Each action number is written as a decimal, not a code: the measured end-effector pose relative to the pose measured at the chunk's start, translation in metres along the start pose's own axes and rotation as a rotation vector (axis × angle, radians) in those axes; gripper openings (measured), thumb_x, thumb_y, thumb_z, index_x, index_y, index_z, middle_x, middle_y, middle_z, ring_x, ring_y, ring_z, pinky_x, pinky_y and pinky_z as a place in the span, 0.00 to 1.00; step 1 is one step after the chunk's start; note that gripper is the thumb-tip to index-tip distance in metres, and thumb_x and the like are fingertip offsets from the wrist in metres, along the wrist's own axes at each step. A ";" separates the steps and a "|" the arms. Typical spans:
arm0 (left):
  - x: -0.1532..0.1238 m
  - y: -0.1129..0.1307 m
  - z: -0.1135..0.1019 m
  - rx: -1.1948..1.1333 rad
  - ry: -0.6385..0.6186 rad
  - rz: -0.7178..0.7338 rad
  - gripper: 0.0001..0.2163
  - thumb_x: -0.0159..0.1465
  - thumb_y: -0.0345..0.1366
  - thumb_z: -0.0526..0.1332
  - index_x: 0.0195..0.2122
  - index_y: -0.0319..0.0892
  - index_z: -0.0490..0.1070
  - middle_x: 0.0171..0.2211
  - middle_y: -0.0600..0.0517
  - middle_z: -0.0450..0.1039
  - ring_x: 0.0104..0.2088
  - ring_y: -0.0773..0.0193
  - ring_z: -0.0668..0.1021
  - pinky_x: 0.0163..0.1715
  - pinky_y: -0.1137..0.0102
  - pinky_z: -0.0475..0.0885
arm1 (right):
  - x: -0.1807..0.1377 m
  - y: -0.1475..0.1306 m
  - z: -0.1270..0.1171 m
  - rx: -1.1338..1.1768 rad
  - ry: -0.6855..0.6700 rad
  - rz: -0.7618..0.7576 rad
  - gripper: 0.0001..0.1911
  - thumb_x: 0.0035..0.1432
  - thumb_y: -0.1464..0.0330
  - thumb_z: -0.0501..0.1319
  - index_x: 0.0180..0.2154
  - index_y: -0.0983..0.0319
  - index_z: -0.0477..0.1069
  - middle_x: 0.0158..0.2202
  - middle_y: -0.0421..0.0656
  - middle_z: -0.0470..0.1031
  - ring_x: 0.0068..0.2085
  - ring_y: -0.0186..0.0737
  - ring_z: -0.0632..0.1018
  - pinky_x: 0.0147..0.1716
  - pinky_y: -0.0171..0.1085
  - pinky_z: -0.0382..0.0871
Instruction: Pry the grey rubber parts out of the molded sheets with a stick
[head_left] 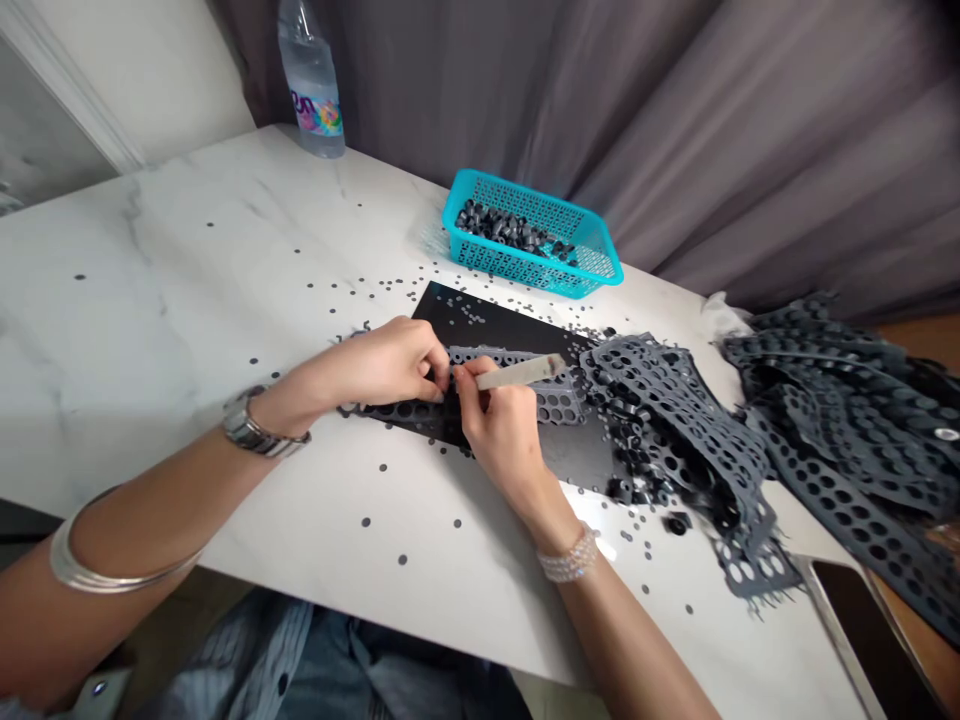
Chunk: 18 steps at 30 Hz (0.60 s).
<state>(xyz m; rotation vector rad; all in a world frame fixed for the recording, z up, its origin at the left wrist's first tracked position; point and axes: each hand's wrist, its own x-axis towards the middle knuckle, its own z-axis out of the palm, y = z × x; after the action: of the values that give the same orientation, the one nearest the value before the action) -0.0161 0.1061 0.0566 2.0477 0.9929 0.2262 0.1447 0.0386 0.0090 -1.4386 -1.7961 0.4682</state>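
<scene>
My right hand [499,425] grips a whitish pen-like tool [529,371], its rear end pointing up to the right and its tip hidden by the fingers. My left hand [401,365] is closed in a pinch right beside that tip; what lies between its fingers is hidden. Under both hands is a grey perforated rubber strip [559,402] with rows of round holes. It rests on a black mat [574,455] in the middle of the white marbled table [300,540].
Behind the mat stands a turquoise basket [525,275] of small black rubber rings [510,228]. Several perforated sheets [675,395] and loose rubber pieces [637,465] heap at right, near a phone [862,630]. A water bottle [315,100] stands back left. Small dark discs [366,522] litter the table.
</scene>
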 end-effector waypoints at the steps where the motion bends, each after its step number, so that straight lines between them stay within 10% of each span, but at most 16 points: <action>1: -0.002 0.001 -0.005 -0.042 -0.047 -0.015 0.03 0.50 0.33 0.65 0.23 0.45 0.78 0.15 0.58 0.56 0.17 0.71 0.56 0.19 0.69 0.48 | 0.000 0.000 0.001 0.004 0.007 0.004 0.13 0.66 0.66 0.50 0.30 0.59 0.67 0.23 0.39 0.67 0.23 0.33 0.66 0.27 0.33 0.58; 7: -0.003 -0.004 -0.028 -0.499 0.192 -0.103 0.05 0.54 0.37 0.68 0.30 0.42 0.79 0.17 0.56 0.57 0.18 0.73 0.57 0.16 0.72 0.49 | 0.004 0.005 -0.003 0.182 0.004 0.145 0.14 0.65 0.60 0.53 0.29 0.59 0.67 0.19 0.37 0.65 0.21 0.33 0.67 0.23 0.32 0.58; 13: 0.014 -0.011 -0.022 -1.404 0.177 -0.243 0.05 0.60 0.24 0.60 0.27 0.37 0.70 0.20 0.54 0.59 0.18 0.75 0.61 0.12 0.80 0.55 | 0.001 0.013 -0.010 0.392 0.020 0.283 0.17 0.64 0.56 0.54 0.28 0.60 0.66 0.18 0.36 0.67 0.17 0.31 0.69 0.19 0.31 0.61; 18: 0.018 -0.010 -0.014 -1.643 0.227 -0.244 0.04 0.59 0.22 0.58 0.31 0.37 0.68 0.26 0.48 0.69 0.25 0.70 0.71 0.17 0.79 0.65 | 0.002 0.019 -0.012 0.474 0.015 0.356 0.17 0.63 0.55 0.55 0.29 0.61 0.67 0.16 0.36 0.68 0.15 0.31 0.69 0.17 0.30 0.62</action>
<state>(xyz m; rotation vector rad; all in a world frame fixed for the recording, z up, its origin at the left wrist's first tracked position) -0.0167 0.1309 0.0552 0.4037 0.6948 0.8143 0.1660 0.0437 0.0040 -1.4069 -1.2963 0.9883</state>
